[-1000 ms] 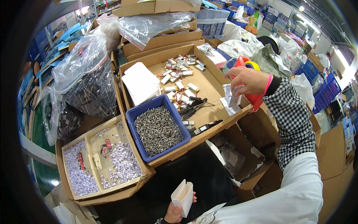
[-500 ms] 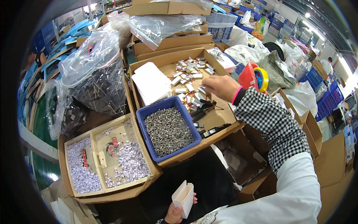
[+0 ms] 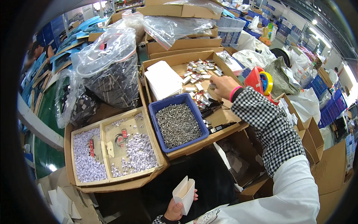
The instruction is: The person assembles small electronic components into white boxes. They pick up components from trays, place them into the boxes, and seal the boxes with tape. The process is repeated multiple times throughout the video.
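Note:
My left hand [image 3: 173, 210] grips a small white carton [image 3: 184, 192], upright and with its top open, low in the view. My right hand [image 3: 223, 86] reaches over the far cardboard tray [image 3: 223, 115]. Its fingers are pinched on a small silver battery [image 3: 212, 86], partly hidden by the fingertips. Under and beside that hand lie several loose silver batteries [image 3: 199, 87] with red wires. Next to them are black cables [image 3: 212, 108] and black sticks with metal plugs [image 3: 222, 127]. A stack of flat white cartons [image 3: 163, 80] fills the tray's left side.
A blue bin [image 3: 151, 112] of small metal cylinders stands at the tray's front. To its left, a divided wooden tray [image 3: 107, 155] holds small white pieces. Behind it is a clear bag [image 3: 108, 80] of black parts. Yellow tape [image 3: 266, 83] on a red dispenser stands right; cardboard boxes [image 3: 330, 162] are below.
The whole scene has shifted slightly rightward in the picture. My right hand has drawn a little away from the batteries, with one at its fingertips. My left hand still holds the carton.

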A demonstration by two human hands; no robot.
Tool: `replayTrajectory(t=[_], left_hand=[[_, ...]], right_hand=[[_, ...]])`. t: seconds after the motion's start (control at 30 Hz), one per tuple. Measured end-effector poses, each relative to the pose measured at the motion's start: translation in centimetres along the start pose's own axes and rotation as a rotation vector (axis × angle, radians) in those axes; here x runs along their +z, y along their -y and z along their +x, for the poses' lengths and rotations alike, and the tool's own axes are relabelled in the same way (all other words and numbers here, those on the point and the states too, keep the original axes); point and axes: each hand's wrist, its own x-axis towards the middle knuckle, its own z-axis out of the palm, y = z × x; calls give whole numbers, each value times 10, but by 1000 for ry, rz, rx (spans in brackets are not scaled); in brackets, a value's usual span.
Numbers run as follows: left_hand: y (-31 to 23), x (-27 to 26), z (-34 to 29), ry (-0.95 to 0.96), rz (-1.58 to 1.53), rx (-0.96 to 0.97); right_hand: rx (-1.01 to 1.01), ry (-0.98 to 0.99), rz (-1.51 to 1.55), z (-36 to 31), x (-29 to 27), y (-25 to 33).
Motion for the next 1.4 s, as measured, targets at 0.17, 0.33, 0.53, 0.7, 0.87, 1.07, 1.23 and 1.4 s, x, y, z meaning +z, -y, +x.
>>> replayTrajectory(t=[0.17,0.33,0.53,0.7,0.87,1.07,1.23,1.4], left_hand=[[-11,-2,-5,-22,34,-147],[-14,5,2,32,-100,-158],[-14,14,2,167,-160,-211],[-17,21,-7,195,-127,-275],[-12,28,-12,136,-29,-281],[-12,31,-15,146,-66,-213],[-12,26,-15,126,-80,-225],[-12,18,-13,150,-152,-207]], right_hand=[[-116,-221,264,-30,-39,-3],[-317,137,1074,-98,-73,44],[-597,480,1017,-157,-55,114],[-820,499,600,-173,-39,138],[-979,397,430,-190,-33,154],[-914,130,499,-192,-41,154],[-841,88,557,-190,-48,140],[-657,32,505,-175,-45,105]])
